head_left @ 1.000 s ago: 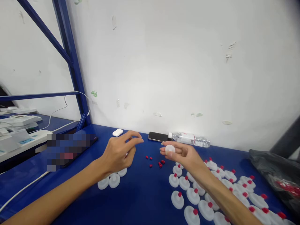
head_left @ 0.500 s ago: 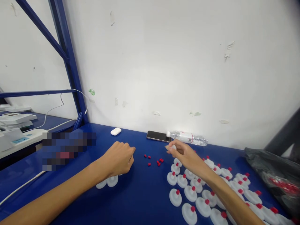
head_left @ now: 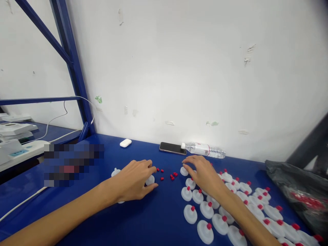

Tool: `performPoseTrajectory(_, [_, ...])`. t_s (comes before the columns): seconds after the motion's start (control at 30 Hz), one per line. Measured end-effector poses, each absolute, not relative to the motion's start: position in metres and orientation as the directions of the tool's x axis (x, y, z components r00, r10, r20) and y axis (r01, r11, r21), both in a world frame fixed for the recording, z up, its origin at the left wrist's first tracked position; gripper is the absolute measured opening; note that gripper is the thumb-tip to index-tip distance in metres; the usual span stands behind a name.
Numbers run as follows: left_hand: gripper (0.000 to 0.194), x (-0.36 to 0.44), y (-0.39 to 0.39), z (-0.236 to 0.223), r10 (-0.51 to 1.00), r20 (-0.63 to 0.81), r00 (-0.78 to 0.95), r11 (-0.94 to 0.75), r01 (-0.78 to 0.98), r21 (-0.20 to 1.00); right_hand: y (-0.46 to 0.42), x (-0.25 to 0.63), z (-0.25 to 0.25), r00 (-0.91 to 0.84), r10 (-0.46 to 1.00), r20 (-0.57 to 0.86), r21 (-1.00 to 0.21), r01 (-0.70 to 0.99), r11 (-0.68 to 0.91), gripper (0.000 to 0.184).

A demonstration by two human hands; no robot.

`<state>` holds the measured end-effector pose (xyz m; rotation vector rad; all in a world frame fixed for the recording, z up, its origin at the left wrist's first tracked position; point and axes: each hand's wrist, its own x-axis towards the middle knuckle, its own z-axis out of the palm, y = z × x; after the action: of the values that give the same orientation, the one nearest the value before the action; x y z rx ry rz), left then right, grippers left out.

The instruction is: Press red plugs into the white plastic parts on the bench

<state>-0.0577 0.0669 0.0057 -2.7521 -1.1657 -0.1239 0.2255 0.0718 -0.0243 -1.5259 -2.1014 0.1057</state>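
left hand [head_left: 133,181]: bare, no sleeve | right hand [head_left: 205,174]: bare, no sleeve

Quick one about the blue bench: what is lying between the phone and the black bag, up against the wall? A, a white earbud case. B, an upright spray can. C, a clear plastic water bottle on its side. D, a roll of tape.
C: a clear plastic water bottle lies on its side along the wall, its white cap next to the phone, with the black bag farther right.

The only view was from the person's head, looking forward and slightly down at the blue table [head_left: 153,222] and the white wall [head_left: 192,68], quite near.
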Motion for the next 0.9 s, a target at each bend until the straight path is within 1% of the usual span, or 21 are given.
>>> performPoseTrajectory(0.07, [0.021, -0.058, 0.067, 0.004, 0.709, 0.117, 0.695, -0.687, 0.719, -0.106, 0.068, 0.222, -0.019, -0.245, 0.895, 0.372, -0.355, 0.853, 0.381, 0.033])
performPoseTrajectory(0.17, [0.015, -0.059, 0.070, 0.003, 0.713, 0.120, 0.690, -0.683, 0.723, -0.102, 0.059, 0.213, -0.010, -0.359, 0.867, 0.346, -0.345, 0.811, 0.474, 0.034])
performPoseTrajectory(0.27, [0.020, -0.058, 0.071, 0.003, 0.712, 0.156, 0.685, -0.681, 0.727, -0.085, 0.050, 0.204, -0.006, -0.465, 0.818, 0.339, -0.318, 0.761, 0.565, 0.032])
performPoseTrajectory(0.4, [0.029, -0.055, 0.065, 0.004, 0.688, 0.205, 0.696, -0.701, 0.711, -0.057, 0.044, 0.195, -0.006, -0.532, 0.780, 0.330, -0.268, 0.740, 0.617, 0.029])
performPoseTrajectory(0.57, [0.033, -0.051, 0.057, -0.002, 0.650, 0.194, 0.735, -0.739, 0.670, -0.067, 0.043, 0.192, -0.007, -0.555, 0.761, 0.337, -0.222, 0.738, 0.637, 0.028])
performPoseTrajectory(0.7, [0.030, -0.049, 0.058, -0.010, 0.633, 0.166, 0.756, -0.756, 0.650, -0.080, 0.046, 0.196, -0.005, -0.555, 0.753, 0.352, -0.198, 0.743, 0.640, 0.029])
performPoseTrajectory(0.8, [0.030, -0.049, 0.058, -0.011, 0.618, 0.149, 0.772, -0.771, 0.632, -0.080, 0.046, 0.199, -0.004, -0.547, 0.757, 0.357, -0.195, 0.749, 0.633, 0.030])
performPoseTrajectory(0.9, [0.029, -0.049, 0.056, -0.009, 0.600, 0.135, 0.789, -0.788, 0.611, -0.074, 0.044, 0.199, -0.002, -0.538, 0.766, 0.352, -0.216, 0.750, 0.626, 0.025])
